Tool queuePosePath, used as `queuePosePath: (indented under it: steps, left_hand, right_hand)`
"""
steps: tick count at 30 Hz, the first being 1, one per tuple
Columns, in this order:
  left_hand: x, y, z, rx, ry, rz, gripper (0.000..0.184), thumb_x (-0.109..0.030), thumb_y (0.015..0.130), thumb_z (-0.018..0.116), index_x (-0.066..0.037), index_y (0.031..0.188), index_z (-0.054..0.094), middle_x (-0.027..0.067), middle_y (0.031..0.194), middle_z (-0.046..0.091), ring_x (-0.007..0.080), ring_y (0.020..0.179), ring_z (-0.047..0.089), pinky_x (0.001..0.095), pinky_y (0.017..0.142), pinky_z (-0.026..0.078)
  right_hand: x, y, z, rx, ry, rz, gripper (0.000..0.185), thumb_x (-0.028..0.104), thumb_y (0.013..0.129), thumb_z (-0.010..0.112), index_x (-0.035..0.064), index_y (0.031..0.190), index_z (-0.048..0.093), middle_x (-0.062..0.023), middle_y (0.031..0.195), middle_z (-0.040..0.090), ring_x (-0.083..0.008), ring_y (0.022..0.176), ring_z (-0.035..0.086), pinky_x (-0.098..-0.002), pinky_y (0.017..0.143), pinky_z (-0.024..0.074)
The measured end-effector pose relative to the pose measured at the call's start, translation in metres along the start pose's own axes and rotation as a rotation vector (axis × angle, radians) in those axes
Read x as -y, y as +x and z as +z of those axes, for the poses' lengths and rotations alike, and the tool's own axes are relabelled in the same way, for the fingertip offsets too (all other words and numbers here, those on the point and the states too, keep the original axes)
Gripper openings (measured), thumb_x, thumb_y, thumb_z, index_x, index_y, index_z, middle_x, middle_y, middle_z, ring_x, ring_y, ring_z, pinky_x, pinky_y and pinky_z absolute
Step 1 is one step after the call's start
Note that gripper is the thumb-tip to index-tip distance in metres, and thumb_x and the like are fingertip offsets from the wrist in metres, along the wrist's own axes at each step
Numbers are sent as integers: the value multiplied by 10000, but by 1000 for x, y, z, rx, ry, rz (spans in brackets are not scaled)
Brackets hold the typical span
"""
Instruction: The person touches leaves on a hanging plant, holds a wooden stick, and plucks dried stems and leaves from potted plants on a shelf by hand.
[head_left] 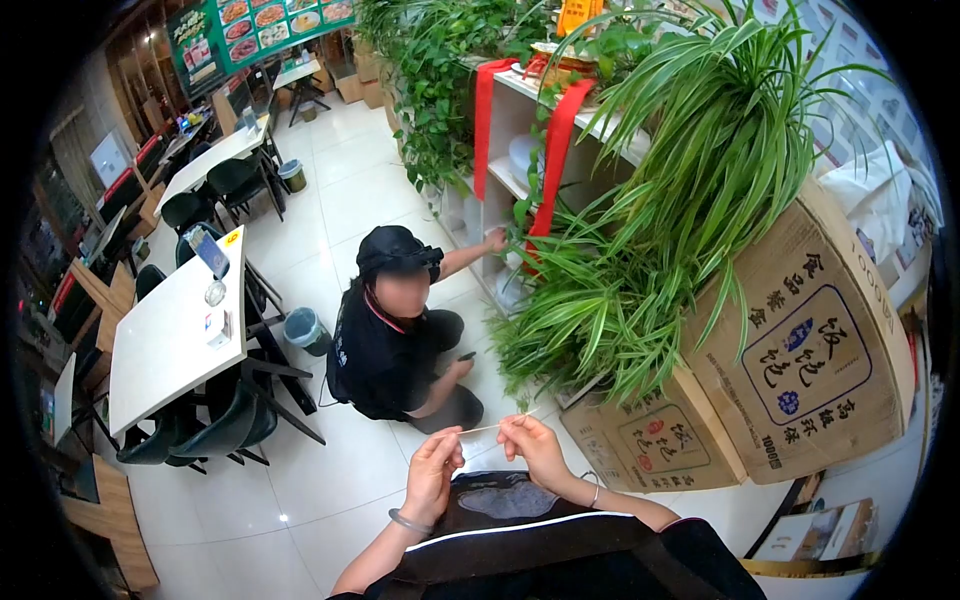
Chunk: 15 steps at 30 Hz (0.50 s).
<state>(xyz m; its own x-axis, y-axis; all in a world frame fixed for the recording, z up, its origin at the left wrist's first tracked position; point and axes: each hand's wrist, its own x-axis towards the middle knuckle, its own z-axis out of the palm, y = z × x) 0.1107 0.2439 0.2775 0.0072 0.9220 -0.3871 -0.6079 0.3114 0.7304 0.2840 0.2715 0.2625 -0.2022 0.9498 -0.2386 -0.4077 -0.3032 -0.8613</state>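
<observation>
A thin pale stick (480, 429), perhaps a toothpick, stretches between my two hands in front of my dark apron (510, 498). My left hand (432, 475) pinches its left end between thumb and fingers. At the other end my right hand (535, 455) is closed on it too, and a short tip pokes out above the fingers. The stick's exact kind is too small to make out.
A person in a black cap (395, 320) squats just ahead, one hand reaching to a white shelf (500, 210). Leafy plants (700, 130) and large cardboard boxes (800, 340) stand right. White tables (180, 330), dark chairs and a bin (306, 332) line the left.
</observation>
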Motion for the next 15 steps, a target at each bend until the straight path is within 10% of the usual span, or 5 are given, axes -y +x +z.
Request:
queuePosePath:
  steps: [15]
  left_hand:
    - [4, 1, -4, 21, -75, 24, 156, -126, 895, 558, -17, 1002, 590, 13, 741, 539, 96, 657, 487, 225, 636, 417]
  right_hand:
    - [2, -3, 0, 9, -92, -12, 152, 123, 890, 558, -19, 942, 552, -61, 768, 580, -88, 605, 511, -212, 562, 425]
